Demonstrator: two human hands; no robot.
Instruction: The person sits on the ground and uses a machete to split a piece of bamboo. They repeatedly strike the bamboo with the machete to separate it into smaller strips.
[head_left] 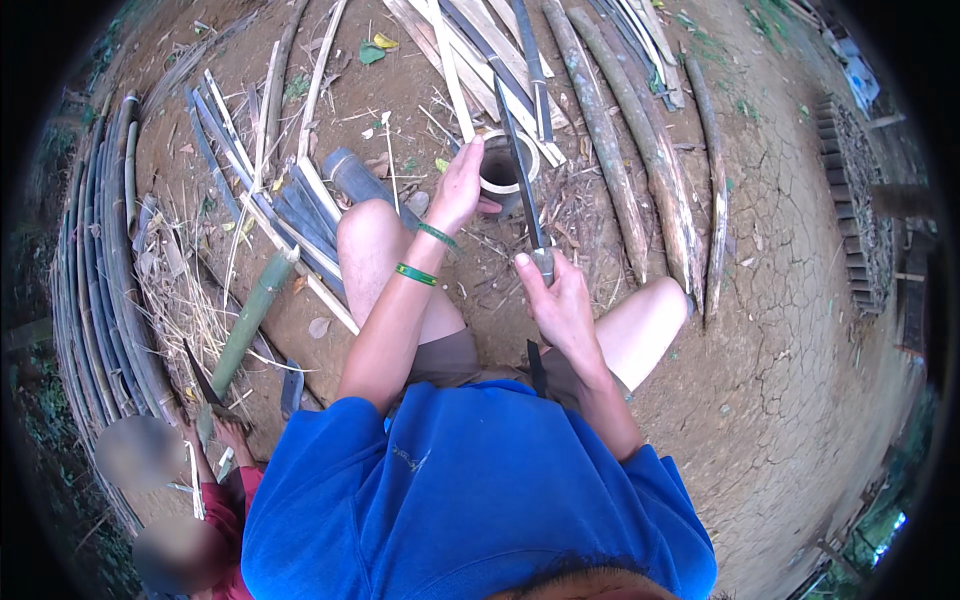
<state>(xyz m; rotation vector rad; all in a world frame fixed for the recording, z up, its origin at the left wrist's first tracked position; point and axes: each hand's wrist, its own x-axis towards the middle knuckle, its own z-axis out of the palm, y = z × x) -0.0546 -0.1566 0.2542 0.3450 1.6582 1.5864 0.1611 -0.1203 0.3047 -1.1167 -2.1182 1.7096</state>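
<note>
Here's the right hand (560, 300), grip wrapped firmly around the handle of a long knife (526, 195), its dark blade pointing far. That blade crosses over the mouth of the bamboo tube (533, 165); whether it touches the rim, I can't tell! The tube sits mid-scene, beyond the person's knees, and the left hand (460, 190) has its grip curved around the tube's left side, holding it. Split bamboo strips (300, 215) lie left, rough logs (655, 150) far right, and a green bamboo pole (255, 320) slants at near left, close to a co-worker's hand (232, 437).
</note>
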